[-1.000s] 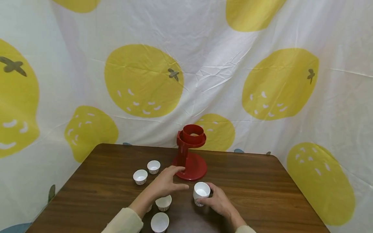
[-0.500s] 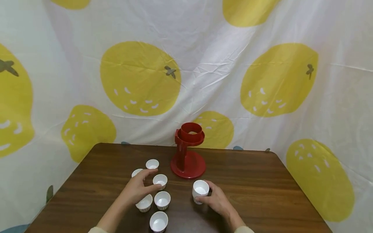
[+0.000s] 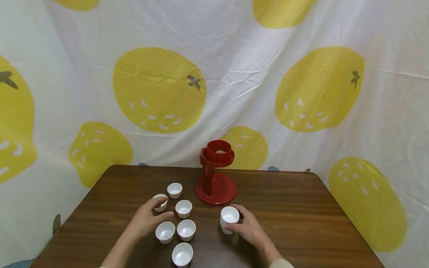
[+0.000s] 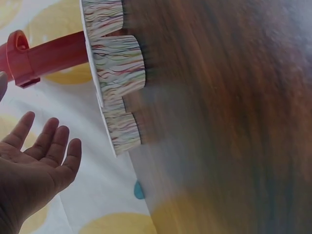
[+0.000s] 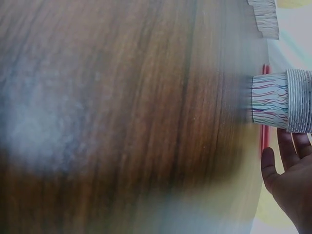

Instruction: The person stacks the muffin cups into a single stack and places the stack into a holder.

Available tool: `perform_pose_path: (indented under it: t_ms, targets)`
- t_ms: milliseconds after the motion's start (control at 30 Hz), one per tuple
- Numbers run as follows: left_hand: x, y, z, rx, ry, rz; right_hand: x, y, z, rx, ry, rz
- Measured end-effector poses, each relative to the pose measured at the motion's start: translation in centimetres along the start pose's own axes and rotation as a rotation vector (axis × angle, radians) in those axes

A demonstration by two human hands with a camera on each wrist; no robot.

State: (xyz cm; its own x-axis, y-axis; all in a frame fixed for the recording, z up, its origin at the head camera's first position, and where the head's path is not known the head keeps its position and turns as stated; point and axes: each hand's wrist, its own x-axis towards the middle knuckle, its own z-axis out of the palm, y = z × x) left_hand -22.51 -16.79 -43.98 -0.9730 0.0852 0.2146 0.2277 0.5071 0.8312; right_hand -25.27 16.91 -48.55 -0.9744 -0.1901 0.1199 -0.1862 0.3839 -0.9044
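- Fingers of the right hand [image 3: 247, 226] are curled around a stack of white cups [image 3: 229, 220]; the thumb is laid across the near side, the other fingers behind.
- The stack is held upright on the tabletop [image 3: 285, 208], just in front of the red stand; in the right wrist view many nested rims are seen above one exposed, wavy-lined wall.
- Fingers of the left hand [image 3: 145, 217] are held apart, loosely bent, with nothing gripped — thumb and forefinger are parted near the loose cups [image 3: 186, 229].
- Six loose cups are counted left of the stack, all set upright, mouths up; white insides and coloured wavy lines outside are noted.
- The farthest one is placed left of the stand's base; the nearest is placed toward the tabletop's near side.
- Beyond the cups, a red stand [image 3: 219, 188] is seen: round base, one upright, a ring on top bearing a red cylinder [image 3: 218, 156] — something pale is glimpsed inside.
- Behind everything, a white cloth [image 3: 234, 96] is hung, printed with large yellow fruit.
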Motion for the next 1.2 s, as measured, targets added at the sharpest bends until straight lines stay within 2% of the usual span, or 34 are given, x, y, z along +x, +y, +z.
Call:
perform_pose_path:
  t_ms: [233,533,800,1200]
  targets:
    - [-0.3,-0.7,-0.5,0.039,0.012,-0.032,0.0,-0.2,0.0,-0.007,0.002,-0.002]
    - [-0.5,-1.7,-0.5,0.076,-0.012,-0.065,-0.1,-0.2,-0.1,0.015,-0.014,-0.010]
    - [-0.9,-2.5,-0.5,0.099,-0.018,-0.083,-0.2,0.0,-0.2,-0.009,-0.033,-0.023]
    - [-1.2,-3.5,-0.5,0.061,-0.141,-0.091,-0.1,0.3,-0.3,0.000,-0.044,-0.028]
